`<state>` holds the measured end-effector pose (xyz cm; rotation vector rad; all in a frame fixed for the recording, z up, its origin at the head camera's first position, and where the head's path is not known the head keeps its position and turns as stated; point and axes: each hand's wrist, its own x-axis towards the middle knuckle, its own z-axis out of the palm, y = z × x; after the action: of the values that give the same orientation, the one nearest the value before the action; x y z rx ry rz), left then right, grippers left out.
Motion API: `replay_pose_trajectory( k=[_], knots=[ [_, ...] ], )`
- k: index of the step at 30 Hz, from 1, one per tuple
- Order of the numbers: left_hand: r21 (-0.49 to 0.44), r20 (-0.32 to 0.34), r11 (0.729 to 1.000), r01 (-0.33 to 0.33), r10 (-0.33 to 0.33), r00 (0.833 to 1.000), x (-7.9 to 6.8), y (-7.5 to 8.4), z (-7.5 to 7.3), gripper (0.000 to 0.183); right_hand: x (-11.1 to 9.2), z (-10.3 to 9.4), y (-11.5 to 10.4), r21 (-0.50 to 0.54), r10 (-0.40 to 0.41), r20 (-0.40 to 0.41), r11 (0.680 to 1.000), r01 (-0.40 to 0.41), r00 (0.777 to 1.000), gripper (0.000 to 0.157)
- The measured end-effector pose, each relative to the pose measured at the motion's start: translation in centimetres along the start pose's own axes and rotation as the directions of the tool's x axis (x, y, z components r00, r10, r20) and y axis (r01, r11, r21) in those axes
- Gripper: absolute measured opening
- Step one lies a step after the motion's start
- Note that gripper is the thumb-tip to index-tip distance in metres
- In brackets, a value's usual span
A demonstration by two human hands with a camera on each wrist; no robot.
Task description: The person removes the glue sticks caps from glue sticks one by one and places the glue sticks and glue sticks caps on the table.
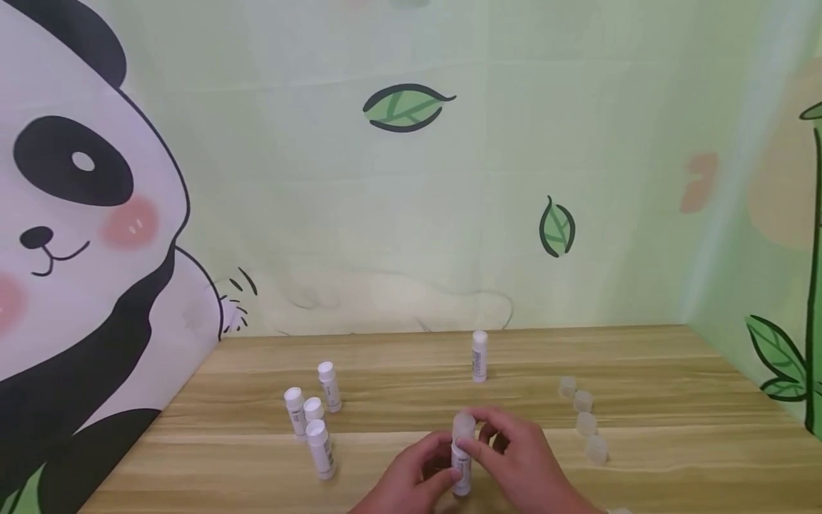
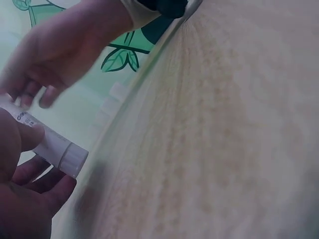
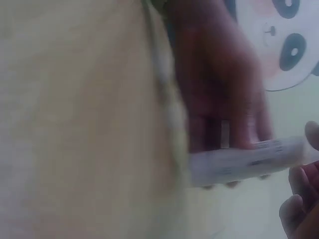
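Observation:
In the head view, a white glue stick with a printed label stands upright between my two hands at the front of the table. My left hand grips its lower body, thumb across the front. The thumb and fingers of my right hand pinch the translucent cap at its top. The left wrist view shows the base of the glue stick protruding from my left hand, with my right hand at the other end. The right wrist view is blurred.
Several white glue sticks stand grouped at the left. Another glue stick stands upright at the back. Several loose translucent caps form a line at the right of the wooden table. A printed panda cloth hangs behind.

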<state>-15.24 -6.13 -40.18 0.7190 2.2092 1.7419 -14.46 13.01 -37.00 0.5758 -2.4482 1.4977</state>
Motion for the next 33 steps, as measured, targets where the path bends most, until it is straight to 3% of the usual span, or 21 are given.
replay_pose_trajectory(
  k=[3,8,15,24,29,33],
  knots=[
    [-0.003,-0.003,1.000,-0.001,0.001,1.000,0.0,-0.2,0.1,0.034,0.2,-0.4,-0.5,0.019,0.054,-0.031,0.998,-0.053,0.998,0.030],
    [0.013,-0.015,1.000,0.004,-0.004,1.000,0.1,-0.4,-0.1,0.035,0.2,-0.4,-0.5,0.013,0.003,-0.052,1.000,-0.002,0.999,0.030],
    [0.042,-0.034,0.999,0.026,-0.024,0.999,0.1,-0.4,-0.4,0.034,0.3,-0.8,0.1,-0.015,0.082,-0.093,0.996,-0.083,0.992,0.027],
    [0.103,-0.098,0.994,0.020,-0.010,0.995,-0.3,-0.9,-1.2,0.033,0.2,-1.9,1.1,-0.076,0.081,-0.132,0.993,-0.092,0.988,0.025],
    [0.122,-0.148,0.991,0.056,-0.037,0.988,-0.9,-1.3,-2.3,0.036,0.2,-1.9,1.7,-0.092,0.078,-0.110,0.992,-0.088,0.991,0.027],
    [0.105,-0.169,0.992,0.066,-0.048,0.984,-1.4,-1.6,-3.2,0.038,0.2,-2.0,2.2,-0.116,0.122,-0.065,0.985,-0.129,0.990,0.029]
  ],
)
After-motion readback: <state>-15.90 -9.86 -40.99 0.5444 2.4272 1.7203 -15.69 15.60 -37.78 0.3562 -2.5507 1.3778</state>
